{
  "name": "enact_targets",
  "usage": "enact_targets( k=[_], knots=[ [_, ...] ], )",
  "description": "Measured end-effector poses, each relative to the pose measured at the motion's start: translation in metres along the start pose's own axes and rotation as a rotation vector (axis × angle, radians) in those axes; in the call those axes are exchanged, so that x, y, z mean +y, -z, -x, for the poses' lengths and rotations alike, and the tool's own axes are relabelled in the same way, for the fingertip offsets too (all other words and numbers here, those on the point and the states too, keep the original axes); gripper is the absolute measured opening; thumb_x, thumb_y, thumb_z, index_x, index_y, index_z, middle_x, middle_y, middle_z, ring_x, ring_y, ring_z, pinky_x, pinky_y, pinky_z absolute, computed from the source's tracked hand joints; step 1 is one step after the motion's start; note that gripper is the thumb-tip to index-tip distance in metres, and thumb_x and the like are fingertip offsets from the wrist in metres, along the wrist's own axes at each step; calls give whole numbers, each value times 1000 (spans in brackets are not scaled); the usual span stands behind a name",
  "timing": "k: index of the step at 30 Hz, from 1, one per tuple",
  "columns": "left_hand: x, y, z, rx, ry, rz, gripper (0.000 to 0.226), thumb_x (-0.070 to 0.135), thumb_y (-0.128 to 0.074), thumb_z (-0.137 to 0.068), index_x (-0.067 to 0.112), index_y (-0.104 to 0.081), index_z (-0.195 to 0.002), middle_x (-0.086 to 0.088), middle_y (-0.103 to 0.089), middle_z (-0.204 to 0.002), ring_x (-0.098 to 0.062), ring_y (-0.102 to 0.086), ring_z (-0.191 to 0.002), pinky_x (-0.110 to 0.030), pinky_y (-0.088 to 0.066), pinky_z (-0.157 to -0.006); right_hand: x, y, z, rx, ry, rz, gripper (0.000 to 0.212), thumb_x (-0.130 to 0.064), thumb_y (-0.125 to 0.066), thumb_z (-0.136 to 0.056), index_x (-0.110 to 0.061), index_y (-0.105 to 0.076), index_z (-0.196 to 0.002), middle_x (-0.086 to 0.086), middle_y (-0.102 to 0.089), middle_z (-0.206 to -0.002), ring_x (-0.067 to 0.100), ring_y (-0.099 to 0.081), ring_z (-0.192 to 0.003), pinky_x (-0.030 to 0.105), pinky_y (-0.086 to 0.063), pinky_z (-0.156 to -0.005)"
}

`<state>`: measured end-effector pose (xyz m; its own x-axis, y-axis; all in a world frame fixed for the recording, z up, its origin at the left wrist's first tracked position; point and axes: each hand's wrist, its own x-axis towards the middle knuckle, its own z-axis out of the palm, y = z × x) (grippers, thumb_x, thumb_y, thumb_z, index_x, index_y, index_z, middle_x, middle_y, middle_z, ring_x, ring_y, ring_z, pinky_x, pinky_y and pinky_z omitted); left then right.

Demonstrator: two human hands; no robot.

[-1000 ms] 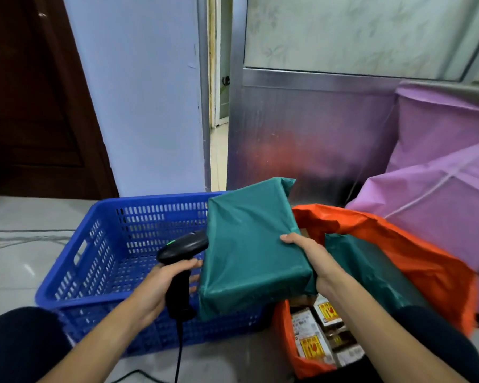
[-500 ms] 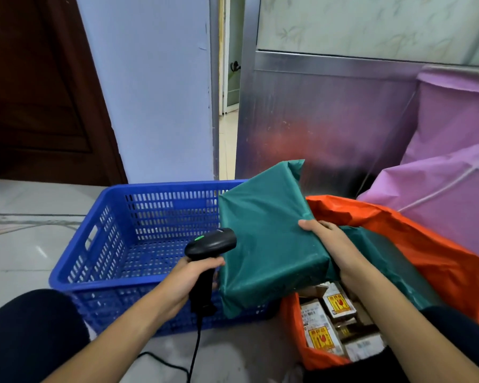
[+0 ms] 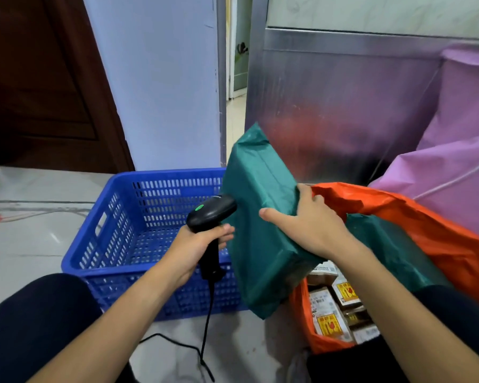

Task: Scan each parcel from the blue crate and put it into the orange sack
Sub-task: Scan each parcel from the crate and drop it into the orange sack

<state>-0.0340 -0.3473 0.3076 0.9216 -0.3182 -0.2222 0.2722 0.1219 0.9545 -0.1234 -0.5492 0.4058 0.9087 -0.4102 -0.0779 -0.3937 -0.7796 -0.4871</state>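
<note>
My left hand (image 3: pixel 197 250) is wrapped round the handle of the black scanner (image 3: pixel 210 214), fingers (image 3: pixel 225 233) clamped on the grip, forearm reaching in from the lower left. The scanner's head points right, a green light on top, its nose right up against the green parcel (image 3: pixel 260 244); whether it touches, I can't tell. The cable (image 3: pixel 205 341) drops from the handle to the floor (image 3: pixel 25 230).

My right hand (image 3: pixel 313 228) holds the parcel by its right edge: thumb stretched out flat across the near face, the other fingers (image 3: pixel 306 190) curled over the edge behind, wrist bent, forearm coming up from the lower right. The parcel stands on end and tilted, top corner leaning away from me, bottom corner hanging low. It sits in the air between the blue crate (image 3: pixel 116 217) on its left and the mouth of the orange sack (image 3: pixel 440 239) on its right.

Inside the sack lies another green parcel (image 3: pixel 393 244) and several taped boxes (image 3: pixel 332 308) with yellow labels. A purple sack (image 3: pixel 454 161) stands behind.
</note>
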Motion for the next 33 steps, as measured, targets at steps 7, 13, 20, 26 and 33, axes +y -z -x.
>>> enact_targets(
  k=[7,13,20,26,33],
  knots=[
    [13,2,3,86,-77,114,19,11,-77,-92,6,-73,-110,-18,-80,-101,-37,-77,-100,-46,-60,-90,-30,-24,11,18,131,191,118,-94,-39,-77,-17,-11,-161,19,-43,-150,40,-53,-130,46,-43,-100],
    [24,4,9,122,-89,137,26,22,-81,-89,11,-77,-112,-17,-80,-104,-28,-79,-86,-39,-64,-81,-23,-26,6,0,218,-114,81,-62,-58,-94,-27,-25,-158,0,-51,-152,25,-50,-136,36,-38,-105],
    [40,27,5,207,29,119,67,52,-88,-60,6,-77,-108,-11,-82,-99,-26,-80,-91,-40,-61,-87,-29,-51,11,-237,325,-620,101,-53,-71,-82,-38,-12,-162,-20,-43,-154,2,-47,-138,36,-38,-118],
    [41,70,2,94,156,201,63,49,-82,-76,15,-74,-128,-14,-76,-124,-32,-72,-117,-47,-52,-106,-33,-73,8,-370,446,-764,74,-69,-54,-92,-50,-26,-157,-56,-15,-146,-27,-19,-138,22,-19,-122],
    [43,95,3,235,164,221,29,30,-70,-95,8,-76,-114,-12,-79,-92,-25,-76,-69,-31,-60,-58,-19,-116,-7,-113,280,-443,64,-71,-63,-85,-29,-54,-133,-11,-49,-132,4,-50,-122,36,-43,-108]
  ],
)
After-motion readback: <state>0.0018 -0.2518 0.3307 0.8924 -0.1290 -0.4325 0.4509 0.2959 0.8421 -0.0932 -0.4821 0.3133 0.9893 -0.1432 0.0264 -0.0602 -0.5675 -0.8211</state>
